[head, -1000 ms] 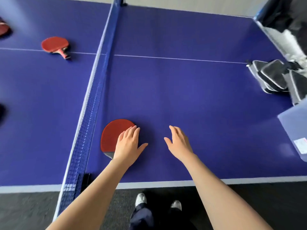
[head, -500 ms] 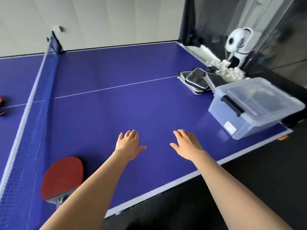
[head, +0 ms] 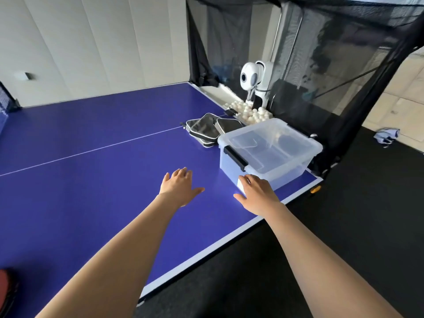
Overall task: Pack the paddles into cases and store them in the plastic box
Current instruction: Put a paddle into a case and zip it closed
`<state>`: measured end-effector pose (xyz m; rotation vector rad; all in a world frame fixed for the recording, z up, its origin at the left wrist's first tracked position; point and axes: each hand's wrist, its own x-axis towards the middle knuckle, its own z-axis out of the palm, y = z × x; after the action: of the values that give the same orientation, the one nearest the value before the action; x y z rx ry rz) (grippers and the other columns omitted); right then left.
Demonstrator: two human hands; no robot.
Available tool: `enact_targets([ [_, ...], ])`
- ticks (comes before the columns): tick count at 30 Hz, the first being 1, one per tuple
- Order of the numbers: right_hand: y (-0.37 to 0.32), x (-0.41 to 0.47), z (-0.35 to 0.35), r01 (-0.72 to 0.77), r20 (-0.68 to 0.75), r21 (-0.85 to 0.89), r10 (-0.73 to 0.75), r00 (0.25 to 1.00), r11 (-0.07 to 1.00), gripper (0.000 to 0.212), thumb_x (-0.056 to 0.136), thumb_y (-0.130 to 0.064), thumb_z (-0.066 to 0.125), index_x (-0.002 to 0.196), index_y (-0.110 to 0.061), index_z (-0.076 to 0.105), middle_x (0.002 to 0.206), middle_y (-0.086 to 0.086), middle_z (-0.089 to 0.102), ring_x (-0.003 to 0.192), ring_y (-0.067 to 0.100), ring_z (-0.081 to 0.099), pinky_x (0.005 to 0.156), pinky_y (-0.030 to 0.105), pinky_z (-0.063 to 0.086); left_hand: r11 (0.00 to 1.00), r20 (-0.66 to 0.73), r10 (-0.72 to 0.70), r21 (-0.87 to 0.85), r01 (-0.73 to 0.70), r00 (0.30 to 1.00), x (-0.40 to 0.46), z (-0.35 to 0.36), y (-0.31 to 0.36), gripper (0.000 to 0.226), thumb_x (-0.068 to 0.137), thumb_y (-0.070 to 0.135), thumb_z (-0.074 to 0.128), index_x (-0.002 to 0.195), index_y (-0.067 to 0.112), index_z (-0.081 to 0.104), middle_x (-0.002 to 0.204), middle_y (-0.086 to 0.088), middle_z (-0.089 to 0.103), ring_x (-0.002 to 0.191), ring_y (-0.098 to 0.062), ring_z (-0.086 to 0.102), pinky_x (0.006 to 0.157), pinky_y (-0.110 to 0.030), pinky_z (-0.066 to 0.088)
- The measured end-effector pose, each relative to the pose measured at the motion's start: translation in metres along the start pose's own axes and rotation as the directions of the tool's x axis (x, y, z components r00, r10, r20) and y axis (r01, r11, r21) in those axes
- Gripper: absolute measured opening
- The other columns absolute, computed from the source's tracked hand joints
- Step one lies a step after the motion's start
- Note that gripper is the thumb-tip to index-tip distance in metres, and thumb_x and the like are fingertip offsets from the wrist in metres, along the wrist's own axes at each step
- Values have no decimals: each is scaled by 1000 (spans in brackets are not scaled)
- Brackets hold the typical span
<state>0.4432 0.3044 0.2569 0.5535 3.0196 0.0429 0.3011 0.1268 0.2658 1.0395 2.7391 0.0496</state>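
We see a deep blue table (head: 96,180) crossed by a thin white line, and at its far right a clear plastic box (head: 270,152) with black latches. Beside it lie black cases (head: 205,129) edged in grey, white balls (head: 250,113) and a black mesh net (head: 344,53).

The box (head: 270,150) stands on the desk (head: 91,180) at its right near corner, lid on. The cases (head: 207,130) lie stacked just behind the box, toward the desk's right edge. Beyond that edge, balls (head: 250,113) lie heaped in a tray, with a ball machine (head: 252,81) above them and netting (head: 321,53) behind. A paddle (head: 6,288) lies at the desk's near left. Both hands hover over the near edge: the left hand (head: 179,187) left of the box, the right hand (head: 257,193) before its near corner.
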Motion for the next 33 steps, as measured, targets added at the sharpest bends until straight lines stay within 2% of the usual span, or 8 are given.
enact_targets([
  [7, 72, 46, -14, -41, -52, 1, 41, 998, 999, 58, 98, -44, 38, 144, -10, 28, 140, 9, 42, 131, 24, 38, 100, 37, 36, 1000, -46, 29, -10, -30, 999, 74, -21, 50, 77, 94, 60, 38, 152, 12, 19, 161, -4, 16, 148, -20, 12, 121, -42, 8],
  [14, 143, 124, -15, -37, -9, 4, 37, 999, 999, 62, 98, -46, 39, 146, -12, 23, 148, 8, 36, 136, 25, 35, 104, 40, 37, 995, -100, 32, -89, -41, 994, 174, -33, 87, 70, 94, 59, 41, 145, 12, 33, 152, -4, 33, 142, -23, 27, 117, -43, 16],
  [20, 191, 194, -21, -40, -8, 28, 40, 999, 999, 62, 98, -46, 39, 147, -10, 25, 149, 9, 36, 136, 26, 36, 105, 40, 35, 999, -108, 15, -47, -20, 994, 247, -46, 102, 72, 94, 61, 37, 145, 10, 32, 153, -5, 33, 142, -24, 29, 117, -42, 21],
  [28, 228, 270, -11, 3, 22, 77, -5, 1000, 997, 62, 98, -45, 41, 147, -11, 25, 150, 10, 35, 135, 28, 37, 105, 40, 35, 993, -65, -69, -99, 62, 996, 309, -35, 108, 73, 94, 61, 37, 146, 12, 31, 154, -5, 31, 143, -24, 26, 117, -42, 17],
  [31, 242, 300, -5, 22, 55, 99, -27, 998, 995, 62, 98, -46, 40, 147, -11, 24, 150, 11, 34, 134, 28, 37, 105, 41, 36, 986, -57, -107, -136, 98, 993, 330, -30, 111, 70, 94, 60, 40, 145, 13, 33, 151, -5, 36, 140, -25, 31, 117, -42, 20],
  [33, 256, 326, -1, 53, 60, 117, -60, 996, 992, 61, 98, -45, 40, 147, -11, 25, 149, 10, 35, 134, 28, 37, 105, 41, 36, 979, -63, -149, -147, 138, 987, 349, -27, 115, 64, 93, 59, 41, 138, 13, 41, 145, -5, 43, 136, -26, 37, 114, -42, 24],
])
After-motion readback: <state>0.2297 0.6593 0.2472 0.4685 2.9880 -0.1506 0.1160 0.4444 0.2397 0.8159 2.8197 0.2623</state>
